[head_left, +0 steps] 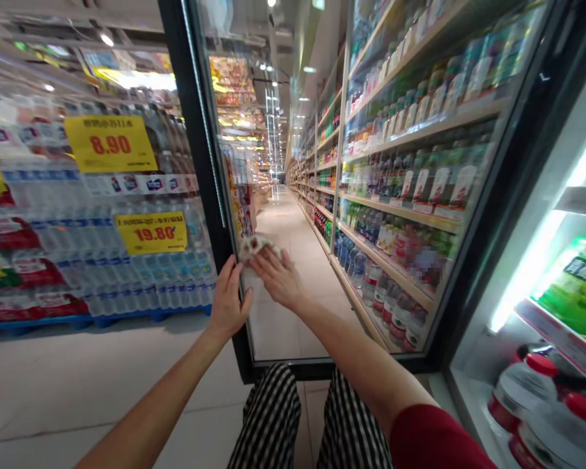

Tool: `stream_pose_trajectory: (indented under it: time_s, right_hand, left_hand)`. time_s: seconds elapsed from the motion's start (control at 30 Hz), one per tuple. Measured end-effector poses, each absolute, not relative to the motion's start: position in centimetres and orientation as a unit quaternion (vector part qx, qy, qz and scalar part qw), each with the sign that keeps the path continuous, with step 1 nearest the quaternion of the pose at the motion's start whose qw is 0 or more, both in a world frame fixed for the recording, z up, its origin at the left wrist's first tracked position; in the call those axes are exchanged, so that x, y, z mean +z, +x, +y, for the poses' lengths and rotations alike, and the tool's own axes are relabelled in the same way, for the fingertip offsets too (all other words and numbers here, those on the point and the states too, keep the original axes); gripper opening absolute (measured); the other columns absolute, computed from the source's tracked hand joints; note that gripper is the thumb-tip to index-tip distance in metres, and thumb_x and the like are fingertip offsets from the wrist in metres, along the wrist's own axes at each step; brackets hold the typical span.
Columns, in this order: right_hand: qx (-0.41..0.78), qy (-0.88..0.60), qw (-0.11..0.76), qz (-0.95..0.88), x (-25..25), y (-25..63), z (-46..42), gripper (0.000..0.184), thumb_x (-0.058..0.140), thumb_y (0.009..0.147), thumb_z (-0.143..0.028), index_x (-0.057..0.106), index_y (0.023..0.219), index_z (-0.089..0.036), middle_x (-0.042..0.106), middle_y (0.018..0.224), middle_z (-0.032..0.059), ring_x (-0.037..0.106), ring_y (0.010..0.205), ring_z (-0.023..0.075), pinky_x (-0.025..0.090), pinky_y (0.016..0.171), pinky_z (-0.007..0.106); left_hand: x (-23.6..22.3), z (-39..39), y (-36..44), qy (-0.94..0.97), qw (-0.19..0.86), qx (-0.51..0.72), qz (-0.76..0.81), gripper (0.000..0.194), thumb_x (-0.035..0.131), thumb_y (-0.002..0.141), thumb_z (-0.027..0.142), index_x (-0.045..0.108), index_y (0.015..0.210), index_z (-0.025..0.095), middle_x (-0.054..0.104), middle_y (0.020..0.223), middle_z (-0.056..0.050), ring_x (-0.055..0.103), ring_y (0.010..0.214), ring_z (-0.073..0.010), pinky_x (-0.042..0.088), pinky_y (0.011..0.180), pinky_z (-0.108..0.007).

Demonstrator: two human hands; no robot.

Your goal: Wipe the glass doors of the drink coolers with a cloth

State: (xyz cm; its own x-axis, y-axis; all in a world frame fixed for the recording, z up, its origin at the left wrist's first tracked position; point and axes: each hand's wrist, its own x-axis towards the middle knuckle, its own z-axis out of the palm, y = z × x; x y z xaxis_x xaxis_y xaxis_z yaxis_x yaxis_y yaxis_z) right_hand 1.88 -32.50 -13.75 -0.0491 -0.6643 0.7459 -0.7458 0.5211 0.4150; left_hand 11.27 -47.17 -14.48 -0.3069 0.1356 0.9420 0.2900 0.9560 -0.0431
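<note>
A glass fridge door [293, 195] with a black frame stands swung open in front of me. My left hand [228, 299] grips the door's left black edge, fingers curled round it. My right hand [279, 277] lies flat on the glass, fingers stretched out, pressing a small patterned cloth [254, 245] against the pane. The cloth shows just above my fingertips. My legs in checked trousers [273, 423] are below the door.
The open fridge [557, 312] on the right holds red-capped bottles and a green pack. Stacked water bottle packs with yellow price signs [110, 143] fill the left. Drink shelves [395, 215] line the aisle seen through the glass.
</note>
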Motion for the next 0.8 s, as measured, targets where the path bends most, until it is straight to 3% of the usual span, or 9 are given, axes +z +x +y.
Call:
stream_pose_trajectory:
  time_s: [0.13,0.2,0.33,0.4,0.53,0.63,0.7,0.8]
  right_hand:
    - [-0.044,0.6,0.462,-0.652,-18.0,2.5,-30.7,0.034,0.042,0.088,-0.022,0.049,0.121,-0.027,0.053,0.128,-0.0055,0.033,0.129,0.0108,0.023,0.11,0.032]
    - [-0.015,0.564,0.485,-0.668,-17.2,2.0,-30.3,0.036,0.041,0.088,-0.021,0.048,0.122,-0.027,0.055,0.126,-0.0035,0.034,0.128,0.0139,0.02,0.111,0.037]
    - [0.111,0.388,0.524,-0.75,-13.9,0.9,-30.2,0.048,0.04,0.087,-0.02,0.035,0.135,-0.025,0.043,0.138,0.0045,0.023,0.134,0.0239,0.01,0.11,0.052]
    - [0.089,0.411,0.509,-0.751,-14.9,0.6,-29.0,0.049,0.041,0.087,-0.019,0.034,0.135,-0.026,0.041,0.139,0.0039,0.022,0.135,0.0229,0.01,0.11,0.051]
    - [0.001,0.492,0.49,-0.72,-18.8,0.6,-24.0,0.04,0.043,0.086,-0.02,0.048,0.124,-0.027,0.054,0.127,0.0008,0.036,0.127,0.0188,0.014,0.111,0.043]
    - [0.052,0.358,0.54,-0.76,-17.7,0.1,-21.0,0.04,0.044,0.085,-0.021,0.049,0.124,-0.027,0.056,0.124,0.004,0.041,0.121,0.023,0.014,0.109,0.048]
    - [0.104,0.25,0.566,-0.779,-16.0,-0.2,-20.3,0.043,0.043,0.085,-0.022,0.046,0.128,-0.024,0.049,0.131,0.0082,0.037,0.123,0.0268,0.016,0.107,0.052]
    - [0.108,0.237,0.561,-0.785,-16.1,-0.4,-19.8,0.047,0.043,0.083,-0.022,0.044,0.13,-0.024,0.046,0.135,0.0083,0.034,0.126,0.0277,0.017,0.106,0.052]
  left_hand:
    - [-14.6,-46.8,11.4,-0.134,0.557,-0.061,-0.817,0.061,0.045,0.083,0.022,0.02,0.139,0.017,0.025,0.144,-0.015,0.026,0.133,-0.0252,0.03,0.107,-0.043]
    - [-14.8,-46.5,11.1,-0.138,0.551,-0.062,-0.82,0.061,0.045,0.083,0.021,0.02,0.139,0.018,0.025,0.144,-0.015,0.026,0.133,-0.0249,0.03,0.107,-0.044]
    - [-15.2,-45.8,10.0,-0.133,0.556,-0.066,-0.818,0.065,0.046,0.082,0.02,0.018,0.14,0.017,0.023,0.145,-0.015,0.024,0.134,-0.0254,0.03,0.107,-0.045]
    - [-15.4,-45.4,9.3,-0.138,0.549,-0.051,-0.823,0.066,0.047,0.081,0.02,0.018,0.14,0.017,0.021,0.146,-0.015,0.023,0.135,-0.0263,0.029,0.107,-0.046]
    - [-16.1,-44.4,8.4,-0.147,0.529,0.001,-0.836,0.063,0.047,0.08,0.019,0.023,0.139,0.019,0.02,0.147,-0.013,0.018,0.136,-0.0274,0.027,0.107,-0.049]
    - [-16.7,-43.0,7.7,-0.152,0.514,0.033,-0.844,0.061,0.046,0.081,0.017,0.026,0.138,0.018,0.023,0.146,-0.014,0.016,0.137,-0.0265,0.024,0.108,-0.05]
    - [-17.0,-42.0,7.2,-0.152,0.506,0.039,-0.848,0.061,0.046,0.08,0.017,0.028,0.138,0.017,0.023,0.146,-0.013,0.012,0.137,-0.0267,0.022,0.108,-0.05]
    - [-17.3,-40.9,6.5,-0.137,0.512,0.025,-0.847,0.063,0.047,0.08,0.019,0.026,0.139,0.018,0.019,0.147,-0.012,0.005,0.138,-0.028,0.02,0.108,-0.053]
